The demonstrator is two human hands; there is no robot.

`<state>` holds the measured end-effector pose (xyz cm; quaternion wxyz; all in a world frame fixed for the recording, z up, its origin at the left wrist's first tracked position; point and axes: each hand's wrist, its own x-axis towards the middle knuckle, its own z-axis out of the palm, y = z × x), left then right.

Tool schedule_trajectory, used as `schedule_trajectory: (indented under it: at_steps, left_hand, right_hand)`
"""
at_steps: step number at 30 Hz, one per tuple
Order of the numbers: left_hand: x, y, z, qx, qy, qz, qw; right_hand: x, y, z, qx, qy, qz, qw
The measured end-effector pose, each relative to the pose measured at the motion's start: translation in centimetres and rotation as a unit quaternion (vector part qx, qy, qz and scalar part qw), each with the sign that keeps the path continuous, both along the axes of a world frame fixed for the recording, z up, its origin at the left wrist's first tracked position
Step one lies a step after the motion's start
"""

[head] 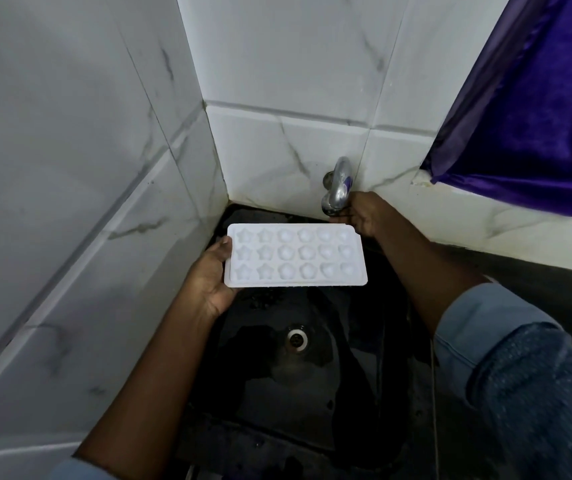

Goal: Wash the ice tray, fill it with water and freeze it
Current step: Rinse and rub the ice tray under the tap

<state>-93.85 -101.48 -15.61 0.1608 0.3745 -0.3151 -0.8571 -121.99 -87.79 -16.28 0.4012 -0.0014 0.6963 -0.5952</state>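
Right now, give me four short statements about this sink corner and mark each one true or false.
1. The left hand holds the ice tray by its short end. True.
2. The right hand also holds the tray. False: it holds the tap.
3. The tray lies on the bottom of the sink. False: it is held up above it, cups facing up.
4. A purple curtain hangs at the right. True.

No readable text anywhere; the blue mark (pixel 347 183) on the tap (pixel 336 195) is illegible.
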Motion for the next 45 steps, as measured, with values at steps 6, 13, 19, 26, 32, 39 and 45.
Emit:
schedule_trajectory:
  at_steps: [6,13,19,26,32,39,45]
  left_hand:
    - [0.3,0.1,0.4,0.008,-0.001,0.013,1.0]
    - [0.5,-0.4,0.0,0.009,-0.02,0.026,0.999]
    - [0.3,-0.3,0.0,0.011,-0.021,0.03,0.999]
    - [0.0,0.3,0.2,0.001,-0.028,0.037,0.999]
    - [0.0,0.3,0.1,-0.007,-0.032,0.04,0.999]
    - [-0.2,0.4,0.1,-0.006,-0.027,0.041,0.999]
    - [0.0,0.2,-0.2,-0.007,-0.034,0.038,0.999]
  right_hand:
    - [0.3,-0.4,0.9,0.032,0.046,-0.025,0.998]
    - [0.8,-0.6,2.0,0.064,0.077,-0.033,0.994]
    - [1.0,-1.0,2.3,0.106,0.12,-0.026,0.987]
    - [1.0,-1.0,2.5,0.107,0.119,-0.025,0.987]
    - [0.9,-1.2,3.0,0.139,0.132,-0.001,0.981]
    - [1.3,-0.7,3.5,0.149,0.145,-0.002,0.978]
    - [1.4,1.0,2.4,0.086,0.119,-0.01,0.989]
